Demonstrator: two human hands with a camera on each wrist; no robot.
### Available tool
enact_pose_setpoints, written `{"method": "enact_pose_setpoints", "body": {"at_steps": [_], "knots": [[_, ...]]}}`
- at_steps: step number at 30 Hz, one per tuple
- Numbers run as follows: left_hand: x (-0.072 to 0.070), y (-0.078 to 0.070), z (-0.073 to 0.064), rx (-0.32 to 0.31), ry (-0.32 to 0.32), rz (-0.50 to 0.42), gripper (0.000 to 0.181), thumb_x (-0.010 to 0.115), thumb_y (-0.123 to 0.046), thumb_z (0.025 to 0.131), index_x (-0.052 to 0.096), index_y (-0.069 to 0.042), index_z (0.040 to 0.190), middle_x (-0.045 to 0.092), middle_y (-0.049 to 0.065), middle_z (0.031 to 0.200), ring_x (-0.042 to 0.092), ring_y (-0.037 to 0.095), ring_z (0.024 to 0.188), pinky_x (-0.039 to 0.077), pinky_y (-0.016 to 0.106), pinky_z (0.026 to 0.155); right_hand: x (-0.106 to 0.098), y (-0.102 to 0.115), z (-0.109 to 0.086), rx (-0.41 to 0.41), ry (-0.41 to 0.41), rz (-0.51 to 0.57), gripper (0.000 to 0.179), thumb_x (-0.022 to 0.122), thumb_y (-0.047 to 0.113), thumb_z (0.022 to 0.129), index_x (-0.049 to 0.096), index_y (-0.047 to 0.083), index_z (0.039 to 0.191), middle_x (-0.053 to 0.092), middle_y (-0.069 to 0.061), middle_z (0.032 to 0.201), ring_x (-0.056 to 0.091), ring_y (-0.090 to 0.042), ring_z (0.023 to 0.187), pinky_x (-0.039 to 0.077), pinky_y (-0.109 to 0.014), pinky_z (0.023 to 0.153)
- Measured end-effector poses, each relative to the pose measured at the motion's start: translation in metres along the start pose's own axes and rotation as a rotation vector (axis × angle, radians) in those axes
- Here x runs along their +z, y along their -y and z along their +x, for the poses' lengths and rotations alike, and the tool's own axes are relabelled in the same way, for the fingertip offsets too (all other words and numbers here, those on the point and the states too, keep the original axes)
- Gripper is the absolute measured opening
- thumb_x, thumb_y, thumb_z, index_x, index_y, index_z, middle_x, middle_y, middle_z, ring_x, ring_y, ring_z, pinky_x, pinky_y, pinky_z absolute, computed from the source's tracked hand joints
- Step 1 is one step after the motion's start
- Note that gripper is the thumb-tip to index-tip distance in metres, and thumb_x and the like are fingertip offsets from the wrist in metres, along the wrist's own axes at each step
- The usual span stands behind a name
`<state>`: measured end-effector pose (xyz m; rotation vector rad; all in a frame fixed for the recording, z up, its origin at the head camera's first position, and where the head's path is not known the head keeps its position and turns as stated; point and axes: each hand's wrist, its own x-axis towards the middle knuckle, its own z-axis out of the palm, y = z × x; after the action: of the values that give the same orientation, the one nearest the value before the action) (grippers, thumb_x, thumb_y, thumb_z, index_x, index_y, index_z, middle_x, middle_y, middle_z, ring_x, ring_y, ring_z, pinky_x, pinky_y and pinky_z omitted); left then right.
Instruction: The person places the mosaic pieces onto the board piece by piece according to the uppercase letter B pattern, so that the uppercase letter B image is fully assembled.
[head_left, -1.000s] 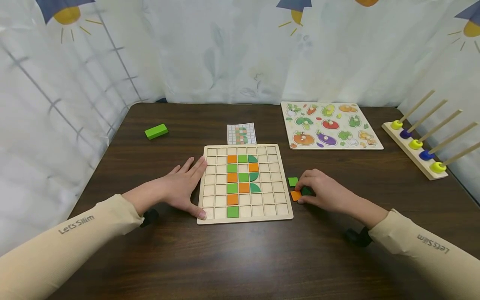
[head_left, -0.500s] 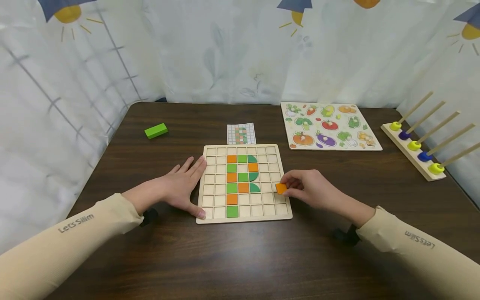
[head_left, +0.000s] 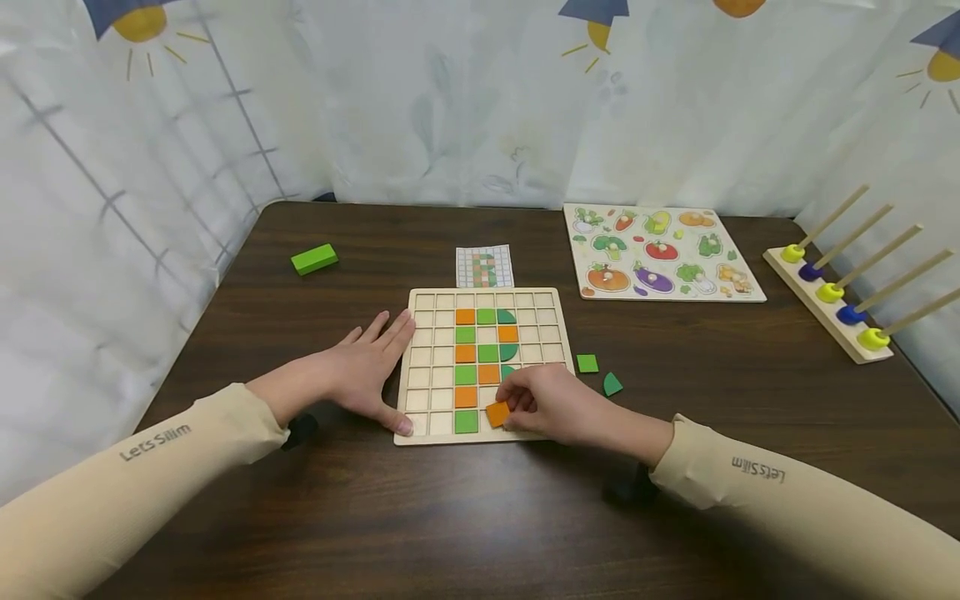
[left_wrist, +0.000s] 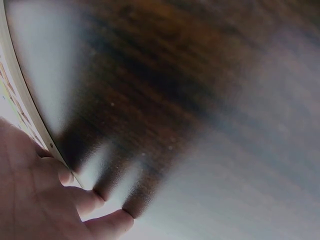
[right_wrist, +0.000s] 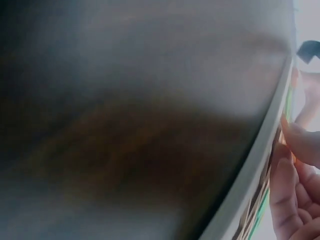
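Observation:
In the head view, a wooden grid board [head_left: 417,402] holds orange and green square tiles and dark green quarter-round tiles. My left hand [head_left: 360,373] rests along its left edge, fingers spread and straight, thumb on the near corner. Over the lower part of the grid, my right hand [head_left: 558,406] pinches an orange square tile [head_left: 497,414] between thumb and fingers. That tile sits slightly turned, to the right of the lowest green tile [head_left: 466,422]; whether it touches the board I cannot tell. The right hand partly covers a quarter-round tile and the board's lower right.
A green square tile [head_left: 587,363] and a quarter-round tile [head_left: 612,384] lie right of the board. Behind it is a printed pattern card [head_left: 483,267]. A green block [head_left: 314,259], a vegetable puzzle [head_left: 667,283] and a peg stand [head_left: 832,304] lie farther off.
My right hand has picked up the orange tile from the table right of the board and carried it left over the grid. The left hand stays in place.

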<state>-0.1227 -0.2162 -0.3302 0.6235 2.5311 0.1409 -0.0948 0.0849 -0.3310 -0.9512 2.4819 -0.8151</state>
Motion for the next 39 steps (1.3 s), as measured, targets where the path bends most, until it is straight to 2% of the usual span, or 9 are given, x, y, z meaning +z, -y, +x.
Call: {"method": "enact_pose_setpoints", "body": {"at_steps": [10, 21, 27, 34, 39], "knots": [[-0.002, -0.001, -0.001, -0.003, 0.004, 0.003, 0.147, 0.076, -0.08, 0.067, -0.001, 0.001, 0.163, -0.009, 0.021, 0.172, -0.004, 0.05, 0.157, 0.012, 0.072, 0.12, 0.008, 0.009, 0.007, 0.01, 0.008, -0.038, 0.017, 0.084, 0.012, 0.085, 0.074, 0.006, 0.097, 0.068, 0.003, 0.081, 0.056, -0.004, 0.071, 0.05, -0.017, 0.069], [-0.003, -0.005, -0.002, 0.001, 0.001, -0.003, 0.144, 0.076, -0.077, 0.07, -0.001, 0.003, 0.163, -0.008, 0.022, 0.172, -0.002, 0.052, 0.156, 0.014, 0.073, 0.119, 0.01, 0.008, 0.007, -0.035, -0.008, -0.066, 0.013, 0.085, 0.015, 0.085, 0.076, 0.008, 0.091, 0.069, 0.005, 0.077, 0.055, -0.002, 0.068, 0.049, -0.016, 0.065], [-0.004, -0.004, -0.003, -0.001, 0.002, -0.006, 0.144, 0.077, -0.077, 0.071, 0.0, 0.003, 0.163, -0.007, 0.023, 0.172, -0.002, 0.052, 0.156, 0.013, 0.073, 0.119, 0.009, 0.009, 0.008, -0.062, -0.025, -0.123, 0.006, 0.081, 0.015, 0.089, 0.079, 0.009, 0.09, 0.075, 0.004, 0.083, 0.058, -0.006, 0.074, 0.05, -0.018, 0.07], [-0.004, -0.003, -0.002, 0.004, -0.005, -0.009, 0.144, 0.076, -0.077, 0.071, -0.001, 0.002, 0.163, -0.008, 0.022, 0.172, -0.003, 0.052, 0.156, 0.012, 0.074, 0.119, 0.009, 0.012, 0.009, -0.086, -0.039, -0.192, 0.009, 0.081, 0.016, 0.089, 0.082, 0.007, 0.093, 0.078, 0.001, 0.086, 0.065, -0.008, 0.078, 0.055, -0.023, 0.074], [-0.002, -0.001, -0.001, -0.005, -0.002, -0.008, 0.146, 0.076, -0.078, 0.069, -0.001, 0.002, 0.163, -0.008, 0.021, 0.172, -0.003, 0.052, 0.156, 0.012, 0.073, 0.119, 0.007, 0.01, 0.006, -0.078, -0.013, -0.177, 0.013, 0.08, 0.016, 0.09, 0.082, 0.007, 0.099, 0.079, -0.001, 0.091, 0.069, -0.009, 0.084, 0.057, -0.026, 0.08]]}}
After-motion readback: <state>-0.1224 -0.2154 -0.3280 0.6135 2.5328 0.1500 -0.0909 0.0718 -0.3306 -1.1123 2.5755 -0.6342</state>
